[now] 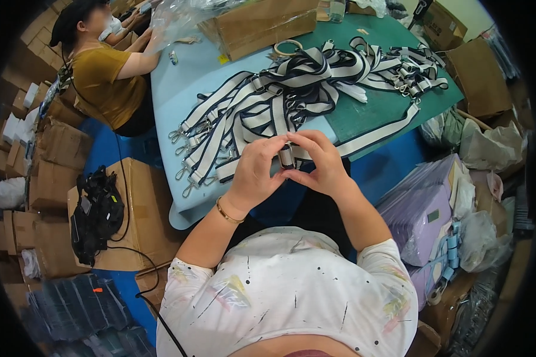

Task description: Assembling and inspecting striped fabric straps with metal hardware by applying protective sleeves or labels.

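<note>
The left hand (256, 169) and right hand (322, 162) come close together, their fingers and thumbs pinching a small, dark, shiny piece (287, 157) between them, in front of a heap of white fabric straps with navy edging and silver metal clips (306, 68). The heap lies on the pale-blue and green tabletop (202, 64). Beyond it stands a tan cardboard box (268, 27), clear plastic film (181, 24) at its left (its contents I cannot make out). On the left, a brown taped carton (141, 205) bears a tangled black strapped bundle (98, 214).
</note>
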`<act>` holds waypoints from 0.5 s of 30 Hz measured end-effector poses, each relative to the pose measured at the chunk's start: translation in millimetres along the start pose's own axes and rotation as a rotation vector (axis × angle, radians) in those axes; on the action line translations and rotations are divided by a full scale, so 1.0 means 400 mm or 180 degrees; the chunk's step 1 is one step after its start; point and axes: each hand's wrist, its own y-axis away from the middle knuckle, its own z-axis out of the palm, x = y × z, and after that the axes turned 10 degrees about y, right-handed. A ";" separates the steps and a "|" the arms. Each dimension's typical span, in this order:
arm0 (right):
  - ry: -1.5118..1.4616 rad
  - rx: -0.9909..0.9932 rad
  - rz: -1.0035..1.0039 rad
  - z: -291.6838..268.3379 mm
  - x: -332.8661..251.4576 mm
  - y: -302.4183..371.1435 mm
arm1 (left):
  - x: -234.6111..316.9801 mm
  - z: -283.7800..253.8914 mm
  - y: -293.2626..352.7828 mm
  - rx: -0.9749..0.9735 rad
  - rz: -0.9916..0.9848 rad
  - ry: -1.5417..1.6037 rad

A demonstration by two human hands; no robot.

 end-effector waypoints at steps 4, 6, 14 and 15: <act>0.0022 -0.0010 0.0248 -0.034 -0.013 0.000 | 0.002 0.030 -0.023 0.0265 0.0364 0.0006; -0.0031 -0.0050 0.0307 -0.048 -0.021 0.008 | 0.000 0.056 -0.020 0.0337 0.0243 0.0806; -0.1318 0.0475 0.0559 -0.126 0.006 0.102 | 0.053 0.118 -0.033 -0.0232 -0.0106 0.1619; -0.1922 0.0652 0.0846 -0.127 -0.003 0.120 | 0.059 0.116 -0.043 -0.0470 -0.0292 0.1698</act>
